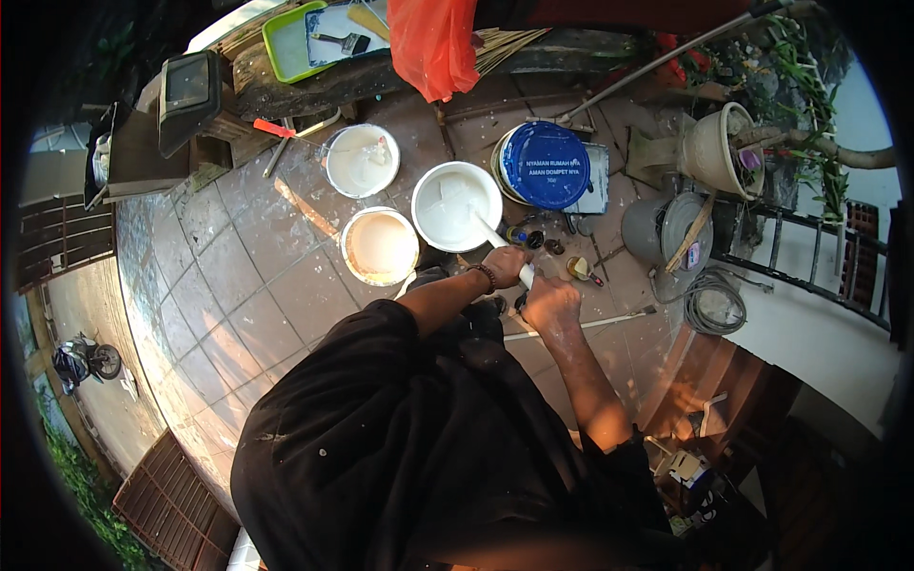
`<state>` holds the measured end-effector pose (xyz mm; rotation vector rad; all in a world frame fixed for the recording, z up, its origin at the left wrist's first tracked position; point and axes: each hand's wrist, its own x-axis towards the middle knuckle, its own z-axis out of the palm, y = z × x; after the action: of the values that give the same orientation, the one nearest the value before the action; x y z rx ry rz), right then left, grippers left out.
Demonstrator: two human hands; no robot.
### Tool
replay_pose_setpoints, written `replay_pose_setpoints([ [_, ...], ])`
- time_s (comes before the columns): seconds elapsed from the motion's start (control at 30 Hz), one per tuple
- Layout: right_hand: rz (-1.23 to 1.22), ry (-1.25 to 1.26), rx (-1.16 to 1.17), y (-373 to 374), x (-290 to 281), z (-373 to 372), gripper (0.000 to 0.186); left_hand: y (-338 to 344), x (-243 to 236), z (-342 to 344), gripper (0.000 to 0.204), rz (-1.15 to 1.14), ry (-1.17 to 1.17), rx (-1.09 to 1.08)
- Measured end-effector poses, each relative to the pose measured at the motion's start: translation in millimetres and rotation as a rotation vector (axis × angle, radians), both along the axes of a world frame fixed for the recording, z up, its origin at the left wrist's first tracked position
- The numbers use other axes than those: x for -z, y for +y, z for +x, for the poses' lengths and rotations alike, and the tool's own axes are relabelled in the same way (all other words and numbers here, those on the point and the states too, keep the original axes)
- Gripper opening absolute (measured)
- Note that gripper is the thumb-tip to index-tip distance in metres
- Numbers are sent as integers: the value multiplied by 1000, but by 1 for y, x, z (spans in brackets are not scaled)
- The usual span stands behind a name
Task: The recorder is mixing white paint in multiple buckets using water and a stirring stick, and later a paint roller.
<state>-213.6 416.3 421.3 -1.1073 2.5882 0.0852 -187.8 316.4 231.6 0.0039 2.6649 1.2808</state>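
- So, we've got a white stick (488, 234) in our grip, its lower end down in the white bucket (417, 207) just ahead of us.
- Our left hand (507, 263) is closed around the stick on the side nearer the bucket, beaded bracelet (486, 277) on the wrist.
- Our right hand (552, 303) is curled shut around it too, closer to us, near the top end.
- White liquid (443, 205) sits in that bucket, and we can't tell how deep the stick goes.
- Just beside it on the left we have a bucket of peachy stuff (381, 245), and beyond that another pale bucket (328, 164) with whitish contents.
- Off to the right, a blue lid (547, 164) sits over another bucket, and a few small dark bottles (535, 240) stand between it and our hands.
- All of it is on paint-spotted floor tiles (224, 262).
- Further out we see a green tray (273, 48), a paintbrush (350, 44) and a red plastic bag (433, 43) along the top.
- Over on the right there's a grey bin (645, 230) and a coiled hose or cable (698, 309) near it.
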Motion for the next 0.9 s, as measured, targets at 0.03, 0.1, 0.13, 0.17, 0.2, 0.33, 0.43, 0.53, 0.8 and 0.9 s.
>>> replay_pose_setpoints([
  [0.03, 1, -4, 9, 2, 7, 0, 5, -3, 3, -1, 22, 6, 5, -22],
  [0.1, -56, 55, -105, 7, 26, -2, 7, -10, 3, -1, 25, 15, -6, -64],
  [0.13, -57, 51, -99, 7, 29, -2, 7, -13, 0, 1, 25, 14, -10, -58],
  [0.17, -103, 62, -156, 5, 30, 0, 6, -17, -7, 4, 26, 9, -43, -94],
  [0.2, -148, 73, -211, 3, 32, 1, 6, -21, -15, 6, 27, 5, -76, -128],
  [0.33, 85, -79, -174, -34, 8, -1, 11, -29, -23, 17, 36, 74, -144, -171],
  [0.43, 232, -191, -176, -51, -2, -7, 14, -37, -21, 19, 38, 60, -209, -122],
  [0.53, 317, -239, -128, -62, -11, -17, 17, -34, -15, 20, 41, 50, -167, -117],
  [0.8, 89, -197, -215, -30, -1, -31, 16, -29, -2, 17, 36, -4, -181, -12],
  [0.9, 24, -94, -171, -21, 0, -20, 13, -25, -2, 23, 29, -12, -159, -40],
])
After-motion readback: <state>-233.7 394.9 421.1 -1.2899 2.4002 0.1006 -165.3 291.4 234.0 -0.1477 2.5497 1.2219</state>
